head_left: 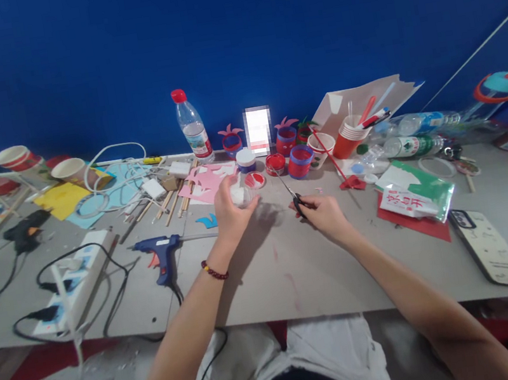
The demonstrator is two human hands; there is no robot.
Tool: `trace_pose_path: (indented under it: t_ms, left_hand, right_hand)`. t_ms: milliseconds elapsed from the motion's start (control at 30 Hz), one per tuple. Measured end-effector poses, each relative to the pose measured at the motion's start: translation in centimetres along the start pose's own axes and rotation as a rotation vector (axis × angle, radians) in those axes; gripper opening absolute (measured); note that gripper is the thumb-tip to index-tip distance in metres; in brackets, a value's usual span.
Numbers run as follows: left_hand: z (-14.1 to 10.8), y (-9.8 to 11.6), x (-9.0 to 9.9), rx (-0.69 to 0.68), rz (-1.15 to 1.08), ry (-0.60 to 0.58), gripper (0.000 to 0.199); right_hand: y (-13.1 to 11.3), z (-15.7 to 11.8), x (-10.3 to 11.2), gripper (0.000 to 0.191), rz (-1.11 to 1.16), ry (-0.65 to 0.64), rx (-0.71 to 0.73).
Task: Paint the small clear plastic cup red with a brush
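In the middle of the desk my left hand (231,214) is closed around a small clear plastic cup (238,195), with a bead bracelet on the wrist. To its right, my right hand (320,215) grips black-handled scissors (294,196), whose blades point up and away toward the paint jars. An opened red paint jar (275,164) stands just beyond the blades. Beside it are a jar with a white lid (245,160), a round lid smeared red (254,181) and a blue and red cup (300,162). Pink paper scraps (207,183) lie behind my left hand.
A blue glue gun (163,256) and a white power strip (76,285) with cables lie at the left. A red-capped bottle (193,129) stands at the back. Right of my hands are paper cups (346,144), plastic bottles (413,145), green paper (427,185) and a phone (492,248).
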State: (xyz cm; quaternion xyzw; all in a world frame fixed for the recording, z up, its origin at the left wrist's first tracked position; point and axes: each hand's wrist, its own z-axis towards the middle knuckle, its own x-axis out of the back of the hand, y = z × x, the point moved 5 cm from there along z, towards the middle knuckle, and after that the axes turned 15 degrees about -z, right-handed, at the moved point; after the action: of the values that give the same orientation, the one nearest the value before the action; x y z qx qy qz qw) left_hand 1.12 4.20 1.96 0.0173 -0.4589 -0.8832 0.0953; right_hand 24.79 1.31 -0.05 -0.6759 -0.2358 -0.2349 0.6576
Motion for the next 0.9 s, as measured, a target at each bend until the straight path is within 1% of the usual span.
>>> trace_pose_path:
  t_ms: [100,233,300,367,433,500,600,733,800,900]
  left_hand:
    - [-0.1,0.1,-0.1,-0.065,0.085,-0.03,0.066]
    - [-0.4,0.6,-0.2,-0.215,0.096,-0.021,0.077]
    - [-0.4,1.0,-0.3,-0.244,0.076,-0.028,0.071]
    - [-0.3,1.3,-0.3,-0.233,0.053,-0.029,0.062]
    - [-0.4,1.6,-0.4,-0.225,0.012,-0.013,0.058]
    - [-0.5,1.7,-0.4,-0.212,-0.056,0.016,0.059]
    - [-0.6,1.6,-0.3,-0.157,-0.121,0.076,0.067]
    - [-0.5,1.6,0.0,-0.134,-0.059,0.131,0.075]
    - [-0.5,1.9,0.1,-0.148,-0.03,0.128,0.072]
    - [-0.5,2.6,-0.1,-0.164,-0.029,0.09,0.064]
  right_hand:
    - [0.6,0.3,0.1,0.038,-0.056,0.038,0.009]
    - [1.6,0.5,-0.1,0.041,-0.083,0.008,-0.068]
    - [1.7,0.5,-0.2,0.042,-0.081,-0.006,-0.08]
    - [1.6,0.4,-0.2,0.04,-0.077,-0.002,-0.073]
    - [1.5,0.4,-0.2,0.038,-0.071,0.003,-0.067]
    - [1.3,0.3,-0.2,0.037,-0.065,-0.003,-0.064]
    - [1.2,0.3,-0.1,0.038,-0.076,-0.004,-0.05]
    - [1.3,0.4,-0.2,0.04,-0.084,0.005,-0.033]
    - [1.4,0.4,-0.3,0.039,-0.073,0.001,-0.035]
    - [1.5,0.4,-0.4,0.037,-0.054,-0.004,-0.045]
